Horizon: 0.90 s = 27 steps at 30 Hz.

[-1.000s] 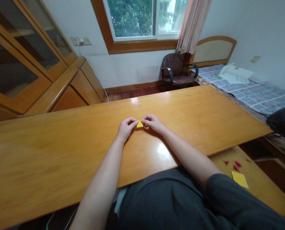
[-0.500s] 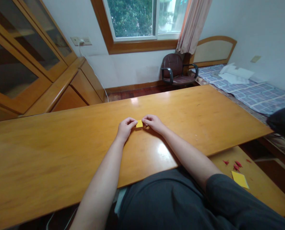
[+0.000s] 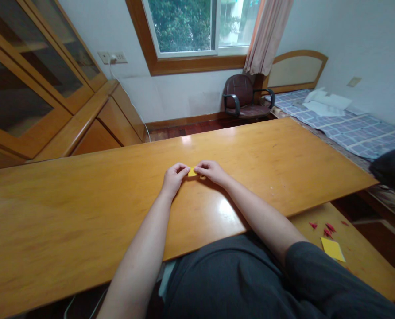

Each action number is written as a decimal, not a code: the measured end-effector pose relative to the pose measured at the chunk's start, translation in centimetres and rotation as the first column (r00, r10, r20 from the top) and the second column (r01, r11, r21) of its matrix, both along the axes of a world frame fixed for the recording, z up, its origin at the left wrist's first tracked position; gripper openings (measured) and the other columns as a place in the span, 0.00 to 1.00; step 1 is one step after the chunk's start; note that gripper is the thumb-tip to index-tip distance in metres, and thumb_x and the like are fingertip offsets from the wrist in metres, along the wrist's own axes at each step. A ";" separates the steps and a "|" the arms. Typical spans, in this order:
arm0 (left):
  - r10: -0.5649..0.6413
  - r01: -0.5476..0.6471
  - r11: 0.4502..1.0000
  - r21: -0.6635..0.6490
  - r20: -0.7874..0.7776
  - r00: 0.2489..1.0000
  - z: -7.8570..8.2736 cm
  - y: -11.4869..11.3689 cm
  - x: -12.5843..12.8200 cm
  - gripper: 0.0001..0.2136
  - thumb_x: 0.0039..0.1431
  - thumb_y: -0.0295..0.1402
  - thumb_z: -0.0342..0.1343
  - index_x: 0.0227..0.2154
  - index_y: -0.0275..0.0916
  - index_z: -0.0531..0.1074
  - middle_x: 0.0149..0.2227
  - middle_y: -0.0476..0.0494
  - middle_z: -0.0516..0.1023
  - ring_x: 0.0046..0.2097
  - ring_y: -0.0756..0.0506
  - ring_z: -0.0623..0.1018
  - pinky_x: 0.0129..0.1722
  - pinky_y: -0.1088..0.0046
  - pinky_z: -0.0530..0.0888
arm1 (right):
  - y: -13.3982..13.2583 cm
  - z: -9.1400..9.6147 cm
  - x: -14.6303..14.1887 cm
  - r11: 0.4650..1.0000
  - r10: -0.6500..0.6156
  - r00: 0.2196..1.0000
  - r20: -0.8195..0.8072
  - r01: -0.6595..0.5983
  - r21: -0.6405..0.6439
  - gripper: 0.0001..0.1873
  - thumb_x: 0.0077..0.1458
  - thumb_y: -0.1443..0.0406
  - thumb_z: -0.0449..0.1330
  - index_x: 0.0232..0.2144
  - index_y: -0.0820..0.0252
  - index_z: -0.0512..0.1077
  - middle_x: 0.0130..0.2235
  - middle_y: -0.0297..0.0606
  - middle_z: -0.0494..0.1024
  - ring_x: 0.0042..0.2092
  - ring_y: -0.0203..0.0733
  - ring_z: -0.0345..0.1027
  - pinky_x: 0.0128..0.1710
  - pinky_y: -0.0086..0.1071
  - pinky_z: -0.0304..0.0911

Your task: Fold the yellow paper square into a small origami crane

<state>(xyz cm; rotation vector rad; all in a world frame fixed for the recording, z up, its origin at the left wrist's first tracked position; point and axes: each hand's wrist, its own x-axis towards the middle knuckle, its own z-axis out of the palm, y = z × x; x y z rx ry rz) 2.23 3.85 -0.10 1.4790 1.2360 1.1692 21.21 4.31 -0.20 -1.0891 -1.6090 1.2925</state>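
Observation:
A small piece of yellow paper (image 3: pixel 192 172) is held between my two hands, just over the wooden table (image 3: pixel 84 212). My left hand (image 3: pixel 176 177) pinches its left edge between thumb and fingers. On the other side, my right hand (image 3: pixel 212 171) pinches the paper's right part, with the fingertips lying over it. Both hands are closed on it. Whether the paper is folded is too small to tell.
At lower right, a lower wooden surface (image 3: pixel 366 257) bears a stack of yellow paper (image 3: pixel 332 249) and several small red folded pieces (image 3: pixel 328 233). Beyond the table stand a brown armchair (image 3: pixel 240 95), a bed (image 3: pixel 360 133) and a glass-door cabinet (image 3: pixel 84 115).
My right hand's fingertips have shifted slightly left over the yellow paper, covering more of it. My left hand stays almost where it was.

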 end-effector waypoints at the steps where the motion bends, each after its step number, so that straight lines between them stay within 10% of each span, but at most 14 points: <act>1: -0.005 0.005 1.000 0.001 -0.005 1.000 -0.1 0.1 0.0 0.11 0.50 0.40 0.61 0.26 0.37 0.73 0.25 0.50 0.73 0.30 0.49 0.71 0.34 0.74 0.67 | 0.0 0.0 0.0 1.000 -0.003 1.000 -0.007 0.003 -0.002 0.19 0.51 0.52 0.62 0.30 0.64 0.74 0.26 0.34 0.75 0.26 0.32 0.64 0.26 0.25 0.58; 27: -0.091 0.104 0.984 -0.142 0.101 0.991 0.3 -0.4 0.7 0.18 0.45 0.48 0.65 0.25 0.36 0.73 0.28 0.45 0.80 0.31 0.46 0.78 0.35 0.71 0.72 | -0.3 0.6 -0.1 1.000 0.020 0.999 -0.036 -0.020 0.014 0.20 0.51 0.50 0.62 0.27 0.64 0.72 0.26 0.34 0.74 0.28 0.32 0.63 0.28 0.26 0.57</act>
